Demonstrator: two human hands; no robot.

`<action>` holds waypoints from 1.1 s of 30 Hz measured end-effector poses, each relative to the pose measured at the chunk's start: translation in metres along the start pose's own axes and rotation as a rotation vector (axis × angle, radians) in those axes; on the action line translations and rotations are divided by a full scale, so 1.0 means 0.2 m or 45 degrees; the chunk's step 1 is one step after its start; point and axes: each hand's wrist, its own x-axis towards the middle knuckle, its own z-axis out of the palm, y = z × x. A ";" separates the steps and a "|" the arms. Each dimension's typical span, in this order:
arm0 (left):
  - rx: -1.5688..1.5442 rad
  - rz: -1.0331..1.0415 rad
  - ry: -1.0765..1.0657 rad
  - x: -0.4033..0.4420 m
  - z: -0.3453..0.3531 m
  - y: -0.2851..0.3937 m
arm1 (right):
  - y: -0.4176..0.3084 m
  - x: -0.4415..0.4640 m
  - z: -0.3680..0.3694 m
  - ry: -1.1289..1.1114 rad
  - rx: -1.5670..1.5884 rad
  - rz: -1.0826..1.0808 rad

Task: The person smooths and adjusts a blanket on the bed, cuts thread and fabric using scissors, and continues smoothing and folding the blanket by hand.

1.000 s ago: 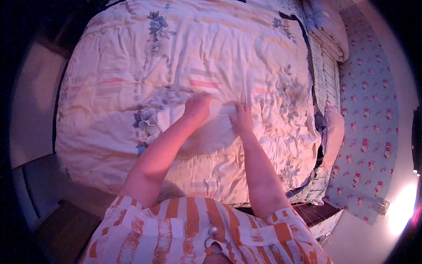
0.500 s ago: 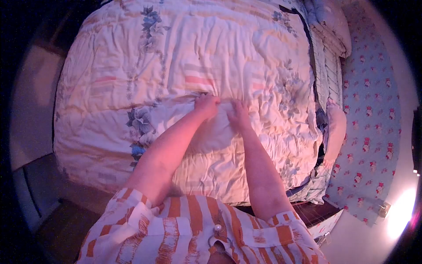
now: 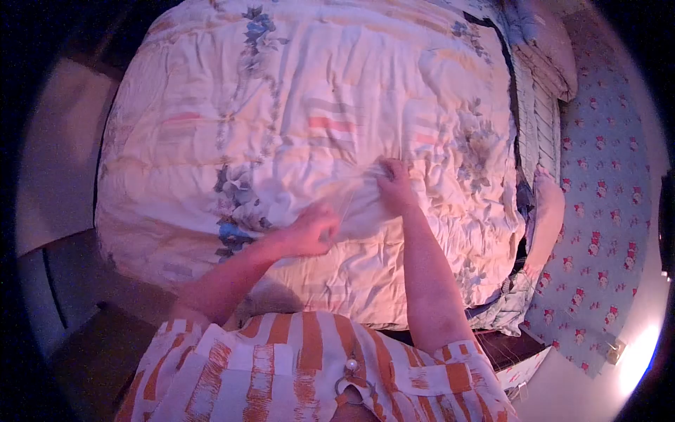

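A wrinkled, pale floral quilt (image 3: pixel 316 77) is spread over a bed. My left hand (image 3: pixel 314 230) is over the quilt's near part, blurred, its fingers curled together; what they hold, if anything, is too small to tell. Farther forward and to the right, my right hand (image 3: pixel 396 184) has its fingers closed on the quilt, with creases running out around it. Between the two hands the fabric looks smeared by motion.
Along the bed's right side lie folded bedding (image 3: pixel 545 53) and a pinkish rolled cloth (image 3: pixel 546 218). Blue patterned wall covering (image 3: pixel 598 176) stands beyond. A bright lamp (image 3: pixel 643 352) glows at lower right. Grey cabinet panels (image 3: pixel 42 274) are at left.
My left hand has come back towards my body and slightly left, away from my right hand. My right hand stays at about the same part of the quilt. The view has shifted a little.
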 end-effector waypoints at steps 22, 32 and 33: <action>0.487 -0.583 0.626 -0.45 -0.36 -0.24 | -0.44 -0.21 0.69 -0.380 -0.760 -0.511; 0.591 -0.458 0.897 -0.02 -0.35 -0.68 | -0.42 -0.20 0.68 -0.350 -0.659 -0.470; 0.605 -0.534 0.824 -0.03 -0.35 -0.67 | -0.42 -0.20 0.68 -0.334 -0.642 -0.485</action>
